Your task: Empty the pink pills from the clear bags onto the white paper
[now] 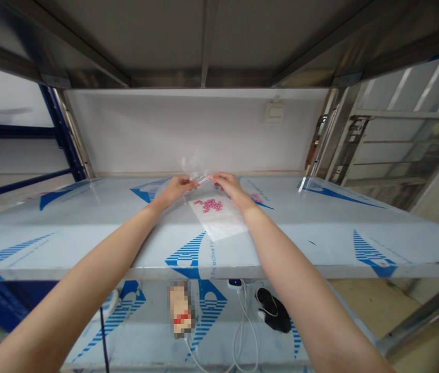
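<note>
My left hand (180,187) and my right hand (227,184) are close together over the far part of the shelf. Both have their fingers pinched on a clear plastic bag (193,165), whose crinkled edge stands up between and behind them. Just below the hands is a cluster of small round pink beads (212,205) against a thin white sheet (225,230). Whether this sheet is part of the bag I cannot tell. A fainter pink patch (257,197) shows right of my right wrist.
The film-covered metal shelf (98,228) has a metal shelf (165,46) low overhead and a white wall behind. On a lower shelf lie a blurred-out object (181,311), white cables (238,331), a small white device (235,283) and a black item (275,311).
</note>
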`<state>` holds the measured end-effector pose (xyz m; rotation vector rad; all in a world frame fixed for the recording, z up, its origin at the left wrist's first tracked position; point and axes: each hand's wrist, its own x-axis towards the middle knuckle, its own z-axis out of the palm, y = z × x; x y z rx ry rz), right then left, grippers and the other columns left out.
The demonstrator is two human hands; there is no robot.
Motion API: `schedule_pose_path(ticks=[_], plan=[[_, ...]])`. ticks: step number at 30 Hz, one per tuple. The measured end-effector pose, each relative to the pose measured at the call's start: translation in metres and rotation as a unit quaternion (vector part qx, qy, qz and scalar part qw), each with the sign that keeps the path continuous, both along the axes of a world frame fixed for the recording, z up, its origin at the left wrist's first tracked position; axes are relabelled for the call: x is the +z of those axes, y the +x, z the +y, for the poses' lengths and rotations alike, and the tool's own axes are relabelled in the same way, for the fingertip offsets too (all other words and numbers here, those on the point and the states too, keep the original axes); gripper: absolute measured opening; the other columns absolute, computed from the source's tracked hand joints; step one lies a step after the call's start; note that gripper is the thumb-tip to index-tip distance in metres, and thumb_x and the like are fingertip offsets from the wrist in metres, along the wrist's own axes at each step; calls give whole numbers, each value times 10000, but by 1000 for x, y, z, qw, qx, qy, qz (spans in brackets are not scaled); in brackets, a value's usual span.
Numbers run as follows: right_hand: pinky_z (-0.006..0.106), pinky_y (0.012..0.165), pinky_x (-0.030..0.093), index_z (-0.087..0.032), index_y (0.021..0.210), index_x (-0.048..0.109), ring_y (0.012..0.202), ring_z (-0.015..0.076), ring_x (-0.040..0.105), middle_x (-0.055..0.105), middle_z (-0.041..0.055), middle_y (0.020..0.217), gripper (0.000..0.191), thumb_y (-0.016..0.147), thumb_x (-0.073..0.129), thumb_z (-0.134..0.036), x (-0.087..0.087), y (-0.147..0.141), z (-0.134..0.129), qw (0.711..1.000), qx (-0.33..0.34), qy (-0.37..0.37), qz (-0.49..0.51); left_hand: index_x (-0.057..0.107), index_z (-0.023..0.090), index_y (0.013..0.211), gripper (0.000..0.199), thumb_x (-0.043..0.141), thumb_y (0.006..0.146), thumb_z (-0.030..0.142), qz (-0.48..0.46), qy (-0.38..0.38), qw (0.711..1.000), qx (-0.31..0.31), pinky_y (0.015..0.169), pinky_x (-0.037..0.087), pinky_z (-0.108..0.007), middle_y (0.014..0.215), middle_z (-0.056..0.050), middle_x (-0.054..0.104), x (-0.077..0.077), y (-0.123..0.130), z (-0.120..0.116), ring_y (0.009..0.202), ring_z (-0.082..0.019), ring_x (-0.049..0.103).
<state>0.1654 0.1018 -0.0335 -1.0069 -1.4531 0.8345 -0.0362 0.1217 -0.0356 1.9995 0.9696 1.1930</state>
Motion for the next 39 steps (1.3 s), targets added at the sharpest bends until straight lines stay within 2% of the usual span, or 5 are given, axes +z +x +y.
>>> schedule_pose_path(ticks=[8, 14, 23, 31, 39], plan=[[255, 665, 412, -161, 802, 697, 733, 146, 587, 676, 59, 820, 175, 723, 775, -297, 0, -7, -1, 997, 33, -43, -46, 709, 148, 747, 143, 705, 717, 288, -9, -16, 999, -36, 672, 417, -243, 737, -39, 692, -1, 3, 5, 677, -142, 587], [259, 680, 408, -158, 805, 703, 768, 154, 587, 684, 53, 819, 113, 748, 715, -255, 2, -6, -5, 998, 38, -11, -50, 705, 142, 756, 107, 692, 719, 242, 5, -21, 999, -44, 665, 415, -242, 737, -45, 686, 1, 3, 1, 682, -145, 584], [254, 668, 390, -163, 795, 696, 759, 153, 592, 671, 31, 793, 113, 712, 716, -237, 3, -5, -6, 998, 48, -14, -36, 678, 165, 774, 171, 655, 780, 334, 19, -13, 999, -33, 669, 418, -256, 723, -44, 675, -1, 11, -7, 688, -159, 574], [258, 640, 386, -169, 797, 709, 703, 148, 591, 680, 45, 813, 184, 777, 697, -352, -2, -7, -4, 998, 41, -6, -55, 659, 162, 760, 185, 652, 769, 347, 3, 10, 999, -31, 644, 394, -257, 670, -22, 636, 2, 2, 1, 621, -142, 529], [268, 649, 399, -150, 843, 708, 715, 157, 596, 667, 56, 764, 194, 755, 725, -321, -2, -3, 0, 999, -1, -29, -41, 615, 156, 720, 180, 591, 782, 324, 14, 8, 999, -31, 658, 412, -252, 669, -37, 631, 2, 4, -4, 627, -139, 521]])
